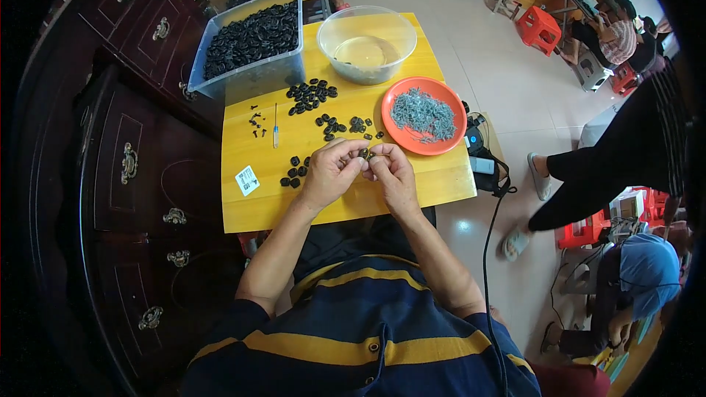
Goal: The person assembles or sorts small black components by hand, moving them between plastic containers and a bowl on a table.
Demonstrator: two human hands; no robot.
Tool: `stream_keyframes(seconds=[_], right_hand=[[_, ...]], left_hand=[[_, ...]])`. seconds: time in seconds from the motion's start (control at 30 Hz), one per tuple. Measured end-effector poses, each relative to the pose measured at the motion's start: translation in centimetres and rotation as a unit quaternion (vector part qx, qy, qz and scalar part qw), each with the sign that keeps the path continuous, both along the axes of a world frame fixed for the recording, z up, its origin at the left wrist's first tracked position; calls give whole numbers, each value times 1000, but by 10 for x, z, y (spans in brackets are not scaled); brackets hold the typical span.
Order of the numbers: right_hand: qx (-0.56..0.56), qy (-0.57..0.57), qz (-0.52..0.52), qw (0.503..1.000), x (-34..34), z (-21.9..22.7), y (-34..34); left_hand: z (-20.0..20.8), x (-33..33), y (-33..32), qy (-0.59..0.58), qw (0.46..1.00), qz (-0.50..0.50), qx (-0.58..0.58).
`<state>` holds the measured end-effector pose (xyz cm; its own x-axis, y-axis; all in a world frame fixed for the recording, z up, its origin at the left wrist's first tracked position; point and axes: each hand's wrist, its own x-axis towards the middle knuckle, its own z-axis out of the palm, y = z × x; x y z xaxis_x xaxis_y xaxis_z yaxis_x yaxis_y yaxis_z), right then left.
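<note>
Over the near part of the yellow table (254, 154), my left hand (329, 169) and my right hand (395, 174) meet with fingertips pinched on a small black plastic part (366, 154). Its detail is partly hidden by the fingers. Beside my left hand lies a group of black oval parts (296, 171). Beyond the hands are more small black parts (358, 125) and a larger black pile (312, 95). An orange-red plate (387, 119) heaped with small silvery metal pieces (423, 115) stands just past my right hand.
A blue-tinted bin (254, 87) full of black parts and a clear round bowl (368, 66) stand at the back. A thin screwdriver (276, 132) and a white label (247, 181) lie left. Dark drawers (132, 176) flank the table; a cable (485, 272) hangs right, where people sit and walk.
</note>
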<state>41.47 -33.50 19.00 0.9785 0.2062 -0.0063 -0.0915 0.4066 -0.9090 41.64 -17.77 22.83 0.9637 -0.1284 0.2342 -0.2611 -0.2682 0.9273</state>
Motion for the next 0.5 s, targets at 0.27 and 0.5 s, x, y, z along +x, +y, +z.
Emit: stream_keyframes(seconds=[0.27,0.5], right_hand=[[12,10,9,1000,1,-6,1],[-19,25,36,999,2,-4,-1]], left_hand=[[1,0,1,-10,1000,-16,21],[1,0,5,-28,999,-15,40]])
